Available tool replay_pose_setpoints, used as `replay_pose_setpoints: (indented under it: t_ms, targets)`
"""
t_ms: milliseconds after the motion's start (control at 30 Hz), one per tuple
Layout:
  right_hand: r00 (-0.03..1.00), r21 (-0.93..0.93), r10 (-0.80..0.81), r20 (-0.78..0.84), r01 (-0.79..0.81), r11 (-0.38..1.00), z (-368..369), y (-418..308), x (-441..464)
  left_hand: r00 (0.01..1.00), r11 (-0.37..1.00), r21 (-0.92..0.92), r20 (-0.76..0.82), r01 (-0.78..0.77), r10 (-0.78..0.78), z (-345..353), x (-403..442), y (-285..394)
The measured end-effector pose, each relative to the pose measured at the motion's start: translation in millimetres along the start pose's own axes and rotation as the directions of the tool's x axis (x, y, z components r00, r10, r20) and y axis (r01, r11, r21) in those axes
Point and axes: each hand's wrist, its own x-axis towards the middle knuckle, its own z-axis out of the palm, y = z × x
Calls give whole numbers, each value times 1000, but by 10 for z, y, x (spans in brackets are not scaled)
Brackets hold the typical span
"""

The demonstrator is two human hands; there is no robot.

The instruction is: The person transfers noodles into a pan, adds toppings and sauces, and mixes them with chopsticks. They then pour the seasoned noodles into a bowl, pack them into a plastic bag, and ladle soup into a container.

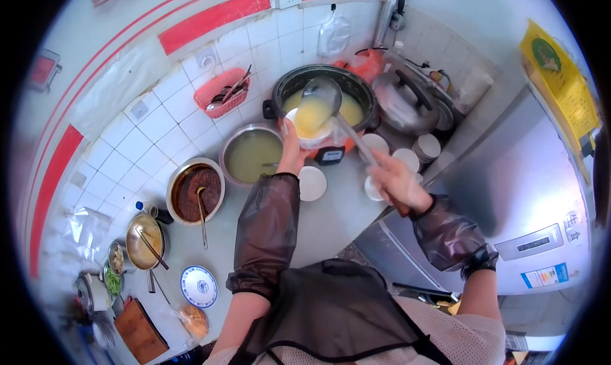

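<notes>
My left hand (292, 147) grips a white bowl (308, 140) by its side, at the near rim of a large dark pot. Yellow liquid shows inside the bowl. In my right hand (398, 182) is the handle of a metal ladle (323, 96), its scoop tilted over the bowl with yellow liquid at its lip. Behind them the dark pot (284, 83), set in an orange cooker body, holds more yellowish liquid. Part of the bowl is hidden by the ladle and my fingers.
Left stand a steel pot of greenish liquid (228, 147), a bowl of dark red sauce (173, 188) and a pan (135, 250). A blue-rimmed plate (198, 286) lies nearer. White bowls (426, 147) and a pot lid (405, 102) sit right, beside a refrigerator (509, 180).
</notes>
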Motion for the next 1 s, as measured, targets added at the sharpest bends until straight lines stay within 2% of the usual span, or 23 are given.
replay_pose_setpoints:
  t_ms: [33, 67, 100, 167, 233, 300, 367, 400, 433, 467, 533, 567, 600, 667, 700, 733, 767, 800, 833, 867, 933, 1000]
  targets:
    - [999, -99, -32, -11, 30, 995, 9, 64, -21, 1000, 1000, 0, -2, 0, 0, -2, -23, -10]
    - [999, -99, -31, -9, 30, 995, -24, 210, 4, 1000, 1000, -16, 6, 1, -1, -14, -42, -21]
    - [939, -482, -342, -37, 283, 829, -90, 401, 53, 1000, 1000, -32, 14, 1, -1, -27, -62, -28]
    - [791, -779, -608, 63, 420, 466, -118, 437, 90, 999, 997, -76, 40, 23, -20, -69, -123, -36]
    - [777, -937, -619, 116, 293, 191, -192, 342, 226, 997, 992, -122, 62, 43, -36, -143, -193, -83]
    - [757, -982, -631, 169, 186, -40, -364, 433, 751, 992, 981, -194, 129, 31, -6, -265, -259, -198]
    - [861, -989, -492, 128, 71, -132, -474, 549, 1303, 997, 991, -135, 72, 22, -12, -308, -450, -233]
    - [835, -985, -523, 172, 140, -100, -634, 833, 1731, 1000, 997, -78, 12, 13, -12, -333, -568, -235]
    - [919, -993, -378, 108, 78, -94, -643, 823, 1939, 1000, 997, -73, 2, 1, -1, -343, -688, -217]
    - [915, -991, -383, 125, 96, -95, -676, 779, 2082, 999, 997, -82, -34, 6, -9, -351, -820, -213]
    - [972, -978, -170, 162, 135, -159, -670, 769, 2279, 995, 996, -93, -98, 3, -12, -404, -1083, -229]
    - [900, -919, -335, 280, 150, -366, -512, 627, 2137, 988, 998, -54, -151, 13, -20, -441, -1200, -250]
    - [840, -962, -490, 231, 121, -245, -245, 409, 1928, 978, 999, -21, -207, 29, -33, -486, -1321, -293]
    - [760, -950, -603, 242, 312, 13, 130, 382, 1373, 964, 998, -51, -262, 31, -43, -585, -1564, -409]
    - [754, -883, -541, 373, 468, 44, 184, 1091, 1542, 958, 997, -67, -282, 36, -53, -636, -1681, -456]
    - [840, -748, -354, 410, 532, 397, 319, 1386, 1411, 951, 997, -71, -304, 34, -54, -705, -1802, -526]
    - [890, -576, -150, 430, 399, 713, 456, 1679, 1281, 946, 997, -65, -320, 29, -48, -778, -1914, -623]
    - [827, -214, 225, 515, -130, 968, 739, 1462, 854, 941, 998, -59, -335, 24, -42, -839, -2017, -713]
    - [816, 82, 116, 566, -197, 977, 986, 1473, 604, 934, 998, -65, -355, 21, -43, -884, -2127, -784]
    - [812, 365, 4, 584, -267, 892, 1163, 1504, 465, 913, 994, -88, -399, 61, -91, -922, -2241, -854]
    - [815, 308, 80, 574, -305, 901, 1396, 1997, 534, 873, 986, -125, -462, 107, -154, -1020, -2469, -1025]
    - [826, 260, 144, 545, -329, 908, 1517, 2380, 557, 872, 983, -108, -453, 152, -184, -1163, -2610, -1204]
